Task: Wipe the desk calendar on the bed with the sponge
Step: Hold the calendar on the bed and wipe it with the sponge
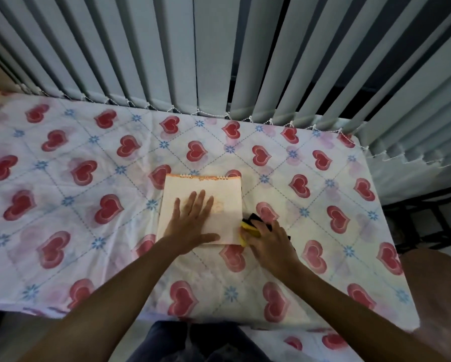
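Observation:
A pale desk calendar with a wire spiral along its far edge lies flat on the bed, near the middle. My left hand rests flat on its left half, fingers spread, pressing it down. My right hand grips a yellow sponge with a dark scouring side at the calendar's near right corner. The sponge touches the calendar's right edge, and my fingers cover most of it.
The bed sheet is white with red hearts and blue flowers. Grey vertical blinds hang along the far side of the bed. A dark metal frame stands past the bed's right edge. My dark trousers show at the near edge.

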Available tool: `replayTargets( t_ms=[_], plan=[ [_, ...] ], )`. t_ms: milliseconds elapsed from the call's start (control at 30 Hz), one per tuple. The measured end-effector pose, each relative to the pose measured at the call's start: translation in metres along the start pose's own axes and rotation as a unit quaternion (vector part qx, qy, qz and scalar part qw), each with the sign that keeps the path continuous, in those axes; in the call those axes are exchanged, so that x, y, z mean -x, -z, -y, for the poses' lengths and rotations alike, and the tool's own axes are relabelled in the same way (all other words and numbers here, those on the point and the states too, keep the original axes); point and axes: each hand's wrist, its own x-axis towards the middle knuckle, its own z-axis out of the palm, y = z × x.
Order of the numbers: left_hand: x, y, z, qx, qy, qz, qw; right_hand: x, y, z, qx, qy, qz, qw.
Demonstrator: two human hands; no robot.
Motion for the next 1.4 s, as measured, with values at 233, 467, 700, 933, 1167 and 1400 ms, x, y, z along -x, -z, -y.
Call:
replayTargets(
  t_ms=[233,467,700,933,1167,1400],
  plan=[
    [0.055,-0.002,0.037,0.098,0.248,-0.118,0.957,-0.085,0.036,0.037,-0.105,0.036,-0.124,0.986],
    [0.076,-0.016,0.064,0.114,0.29,-0.047,0.949,-0.134,0.008,0.09,-0.106,0.145,-0.071,0.981],
    [0.071,-0.02,0.063,0.1,0.285,-0.048,0.952,-0.173,-0.022,0.091,-0.097,0.127,-0.038,0.986],
    [0.073,-0.019,0.063,0.086,0.282,-0.034,0.955,-0.132,-0.039,0.088,-0.117,0.255,-0.083,0.956],
    [0.067,-0.012,0.063,0.0,0.229,-0.058,0.972,-0.175,-0.024,0.098,-0.115,0.114,-0.025,0.986],
    [0.058,0.001,0.076,-0.09,0.127,-0.037,0.987,-0.126,-0.025,0.019,-0.078,0.072,-0.02,0.994]
  ],
)
